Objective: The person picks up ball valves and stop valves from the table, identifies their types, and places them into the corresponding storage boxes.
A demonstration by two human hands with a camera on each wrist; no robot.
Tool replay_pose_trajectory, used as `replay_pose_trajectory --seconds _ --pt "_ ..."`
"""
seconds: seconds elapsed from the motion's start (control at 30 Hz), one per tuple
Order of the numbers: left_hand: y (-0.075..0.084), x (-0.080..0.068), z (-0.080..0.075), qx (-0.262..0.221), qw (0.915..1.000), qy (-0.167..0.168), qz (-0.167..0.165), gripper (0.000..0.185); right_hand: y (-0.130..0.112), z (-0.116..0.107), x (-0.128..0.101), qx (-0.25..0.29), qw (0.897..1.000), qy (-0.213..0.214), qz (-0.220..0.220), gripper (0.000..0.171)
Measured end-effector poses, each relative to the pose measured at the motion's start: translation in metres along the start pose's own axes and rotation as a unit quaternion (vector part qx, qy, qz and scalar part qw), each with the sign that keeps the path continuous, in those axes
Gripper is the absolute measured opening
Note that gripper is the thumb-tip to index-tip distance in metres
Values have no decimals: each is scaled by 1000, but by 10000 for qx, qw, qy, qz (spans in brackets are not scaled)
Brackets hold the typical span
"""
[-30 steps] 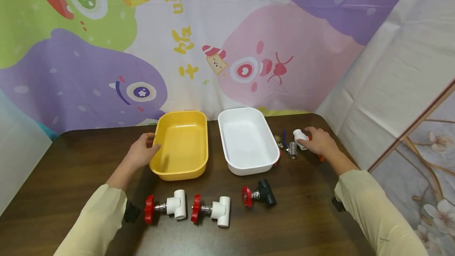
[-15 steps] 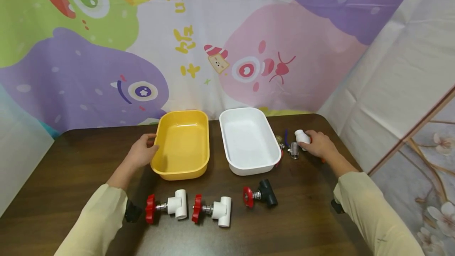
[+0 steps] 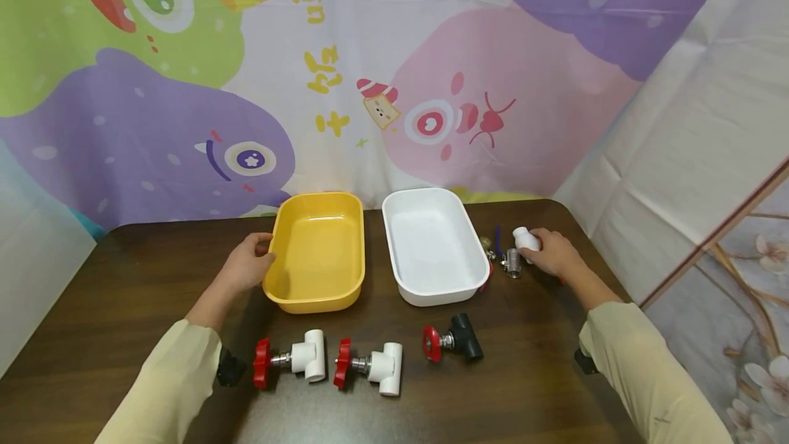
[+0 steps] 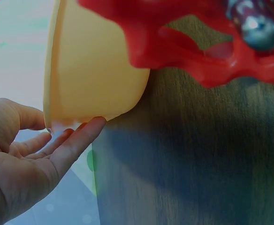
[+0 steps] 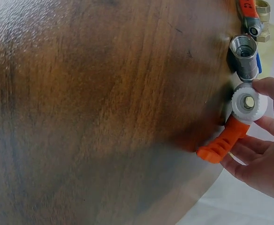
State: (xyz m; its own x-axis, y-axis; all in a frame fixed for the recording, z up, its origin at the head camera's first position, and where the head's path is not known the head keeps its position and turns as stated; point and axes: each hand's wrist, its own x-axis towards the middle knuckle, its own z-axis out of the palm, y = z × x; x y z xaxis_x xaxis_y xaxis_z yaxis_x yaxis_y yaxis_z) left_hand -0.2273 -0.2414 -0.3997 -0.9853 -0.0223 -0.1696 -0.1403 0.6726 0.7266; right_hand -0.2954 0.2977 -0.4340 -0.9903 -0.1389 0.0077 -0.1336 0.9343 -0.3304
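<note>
At the yellow tray [image 3: 317, 252], my left hand [image 3: 246, 262] holds the left side, thumb at the rim and fingers against the outer wall. My right hand [image 3: 555, 252] pinches a white plastic ball valve [image 3: 525, 240] at the table's far right. In the right wrist view, the valve's orange lever handle [image 5: 223, 142] points away under my fingers. Just beside this valve lies a metal ball valve [image 3: 513, 262] with a threaded opening; its blue lever [image 3: 498, 240] shows behind. A brass valve [image 5: 263, 21] with a red lever lies beyond it, partly behind the white tray [image 3: 434, 245].
Along the front lie two white tee valves [image 3: 308, 356] [image 3: 386, 368] with red handwheels, and one black tee valve [image 3: 465, 338] with a red wheel. A printed cloth [image 3: 345, 156] hangs behind the brown table [image 3: 185, 252].
My right fingers have closed in around the white ball valve, which still lies in about the same place. My left hand stays at the yellow tray. The head view has shifted slightly.
</note>
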Motion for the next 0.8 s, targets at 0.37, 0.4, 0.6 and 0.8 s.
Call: replay_pose_trajectory --seconds 0.37,0.4,0.6,0.8 --pt "0 0 0 -23 9999 -77 -96 53 3 0 5 231 9997 -105 -11 60" --pt "0 0 0 -23 9999 -76 -97 53 3 0 5 241 9996 -165 10 61" --pt "-1 1 -1 -72 9999 -81 -107 53 2 -1 6 373 9989 -267 102 62" --pt "-3 1 0 -162 9998 -56 -76 52 4 1 7 521 9985 -127 86 61"
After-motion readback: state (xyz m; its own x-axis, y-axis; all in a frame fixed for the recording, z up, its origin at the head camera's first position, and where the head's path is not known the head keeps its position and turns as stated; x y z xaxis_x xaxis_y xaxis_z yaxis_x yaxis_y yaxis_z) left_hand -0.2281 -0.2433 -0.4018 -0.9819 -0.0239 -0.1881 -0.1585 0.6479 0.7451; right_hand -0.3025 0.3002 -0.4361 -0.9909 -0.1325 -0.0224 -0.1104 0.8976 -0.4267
